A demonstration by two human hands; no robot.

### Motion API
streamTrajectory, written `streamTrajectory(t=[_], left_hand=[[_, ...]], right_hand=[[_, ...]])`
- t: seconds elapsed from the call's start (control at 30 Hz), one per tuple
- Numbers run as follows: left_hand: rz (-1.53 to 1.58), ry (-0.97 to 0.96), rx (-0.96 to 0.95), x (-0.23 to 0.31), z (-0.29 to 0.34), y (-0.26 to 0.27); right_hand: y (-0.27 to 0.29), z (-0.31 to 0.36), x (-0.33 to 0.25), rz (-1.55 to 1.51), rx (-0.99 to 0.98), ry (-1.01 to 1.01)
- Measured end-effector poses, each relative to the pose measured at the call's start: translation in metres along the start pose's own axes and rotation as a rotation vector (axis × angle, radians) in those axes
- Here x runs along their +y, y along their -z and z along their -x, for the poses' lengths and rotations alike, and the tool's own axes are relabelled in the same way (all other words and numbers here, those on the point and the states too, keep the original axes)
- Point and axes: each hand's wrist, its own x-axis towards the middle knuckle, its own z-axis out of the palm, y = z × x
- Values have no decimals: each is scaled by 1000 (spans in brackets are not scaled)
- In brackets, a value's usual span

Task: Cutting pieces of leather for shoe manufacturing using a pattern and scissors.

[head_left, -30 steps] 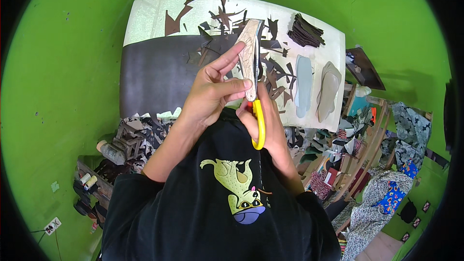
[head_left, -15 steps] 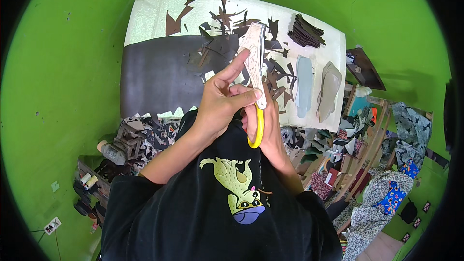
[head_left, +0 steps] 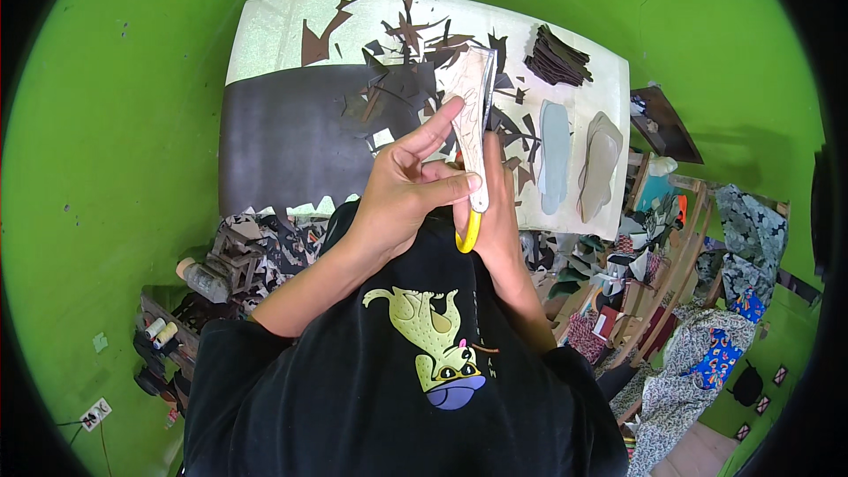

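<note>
A pale beige pattern piece [head_left: 468, 79], long and narrowing toward me, is covered in thin drawn lines. My left hand [head_left: 397, 190] pinches its narrow lower end between thumb and fingers, with the index finger stretched along its left edge. Yellow-handled scissors [head_left: 471, 231] are in my right hand [head_left: 500, 234], whose fingers are partly hidden behind the piece and the handle. The metal blades run upward along the piece's right edge, in contact with it or very close. Both hands are in front of my chest, above the near side of the table.
On the white-topped table [head_left: 265, 40] lie a large dark sheet [head_left: 287, 137], many dark offcuts [head_left: 380, 99] and a stack of dark cut pieces [head_left: 558, 56]. Grey-blue [head_left: 554, 159] and grey-beige [head_left: 601, 163] sole-shaped pieces rest at the right. A wooden rack [head_left: 680, 269] with fabrics stands beyond.
The scissors have moved slightly up, their blades shifting right along the piece's edge. The wide end of the piece has swung a little right; my left hand keeps its pinch.
</note>
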Motion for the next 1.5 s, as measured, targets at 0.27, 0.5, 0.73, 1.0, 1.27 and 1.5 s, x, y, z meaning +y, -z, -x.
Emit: streamTrajectory(t=[0.27,0.5,0.73,1.0,1.27,1.5], left_hand=[[38,18,-33,0,0,1],[4,54,-54,-5,3,-1],[17,75,-50,-2,4,-3],[41,41,-14,-7,4,-4],[47,-9,-39,-5,-1,-4],[7,12,-47,-5,1,-7]], right_hand=[[4,-8,-14,-169,-1,-138],[7,-6,-6,-217,-45,-286],[13,-7,-9,-154,-52,-178],[16,-5,-12,-97,-24,-28],[1,-1,4,-222,-16,-155],[8,-2,-3,-223,14,-93]])
